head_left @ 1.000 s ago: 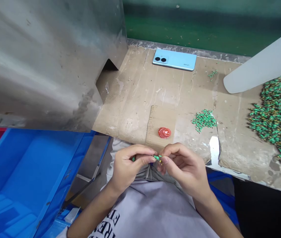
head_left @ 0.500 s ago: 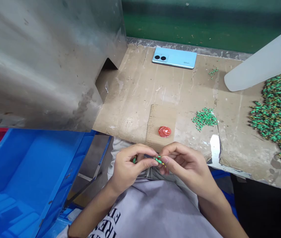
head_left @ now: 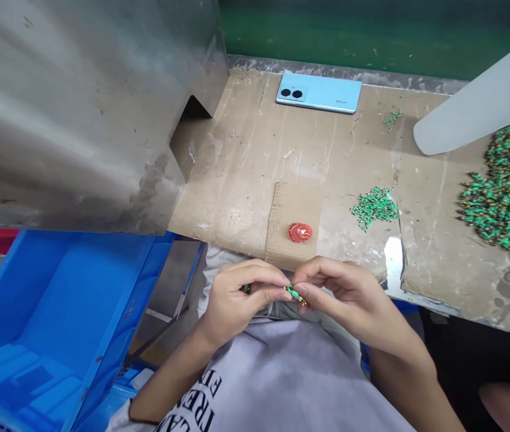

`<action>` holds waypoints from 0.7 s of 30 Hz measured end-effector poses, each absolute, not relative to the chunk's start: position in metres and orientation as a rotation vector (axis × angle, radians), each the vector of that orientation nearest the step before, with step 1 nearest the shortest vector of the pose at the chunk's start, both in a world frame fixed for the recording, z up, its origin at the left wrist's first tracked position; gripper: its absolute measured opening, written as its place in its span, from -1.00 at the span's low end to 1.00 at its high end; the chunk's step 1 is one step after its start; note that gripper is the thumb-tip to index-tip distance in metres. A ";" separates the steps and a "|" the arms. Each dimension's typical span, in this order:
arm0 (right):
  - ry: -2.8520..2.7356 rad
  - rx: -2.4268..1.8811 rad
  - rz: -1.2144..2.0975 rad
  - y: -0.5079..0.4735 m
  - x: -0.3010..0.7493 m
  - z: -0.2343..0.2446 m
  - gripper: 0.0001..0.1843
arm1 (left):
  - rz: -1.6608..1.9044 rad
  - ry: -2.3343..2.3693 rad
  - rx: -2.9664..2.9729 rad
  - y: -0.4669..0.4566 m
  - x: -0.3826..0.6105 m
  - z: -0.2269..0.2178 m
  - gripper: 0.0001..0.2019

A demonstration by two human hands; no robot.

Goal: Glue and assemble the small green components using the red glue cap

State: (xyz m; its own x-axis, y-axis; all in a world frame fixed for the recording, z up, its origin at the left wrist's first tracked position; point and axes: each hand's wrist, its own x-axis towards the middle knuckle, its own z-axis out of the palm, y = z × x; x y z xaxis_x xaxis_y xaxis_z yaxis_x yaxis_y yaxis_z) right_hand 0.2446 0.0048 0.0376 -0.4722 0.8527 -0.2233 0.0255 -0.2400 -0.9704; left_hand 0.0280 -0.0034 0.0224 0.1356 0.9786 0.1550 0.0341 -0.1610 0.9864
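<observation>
My left hand (head_left: 237, 297) and my right hand (head_left: 342, 294) meet just in front of the bench edge, above my lap. Both are closed in a pinch on a small green part (head_left: 294, 293) held between their fingertips. A bit of green also shows inside my left hand's fingers. A small heap of green parts (head_left: 374, 207) lies on the cardboard-covered bench (head_left: 255, 174) to the right of my hands. A much larger heap of green parts (head_left: 509, 201) spreads along the right edge.
A red round cap (head_left: 300, 232) sits on the cardboard just beyond my hands. A light blue phone (head_left: 318, 93) lies face down at the back. A grey metal housing (head_left: 79, 102) fills the left, a blue plastic crate (head_left: 52, 318) below it. A white blade-like shape (head_left: 480, 108) crosses the upper right.
My hands stay pinched together on the green part, its tip turning slightly downward. The view has shifted a little, so the bench items sit higher in frame.
</observation>
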 end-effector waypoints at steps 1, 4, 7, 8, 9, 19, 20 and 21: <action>-1.416 -1.080 1.773 0.005 0.245 0.038 -0.80 | 1.202 1.058 1.415 -0.004 0.028 0.022 -0.92; -1.439 -1.078 1.760 0.006 0.245 0.039 -0.79 | 1.200 1.056 1.405 -0.004 0.028 0.022 -0.92; -1.466 -1.081 1.747 0.006 0.245 0.039 -0.76 | 1.180 1.066 1.397 -0.004 0.029 0.022 -0.89; -1.477 -1.078 1.743 0.007 0.246 0.040 -0.76 | 1.177 1.066 1.396 -0.004 0.029 0.021 -0.88; -1.493 -1.074 1.735 0.007 0.246 0.040 -0.77 | 1.177 1.064 1.396 -0.004 0.028 0.021 -0.87; -1.730 -1.092 1.605 0.009 0.251 0.043 -0.77 | 1.199 1.016 1.434 -0.003 0.028 0.020 -0.91; -1.743 -1.089 1.604 0.009 0.251 0.044 -0.77 | 1.203 1.007 1.446 -0.003 0.028 0.020 -0.91; -1.756 -1.086 1.602 0.009 0.251 0.044 -0.76 | 1.209 0.995 1.460 -0.003 0.028 0.020 -0.91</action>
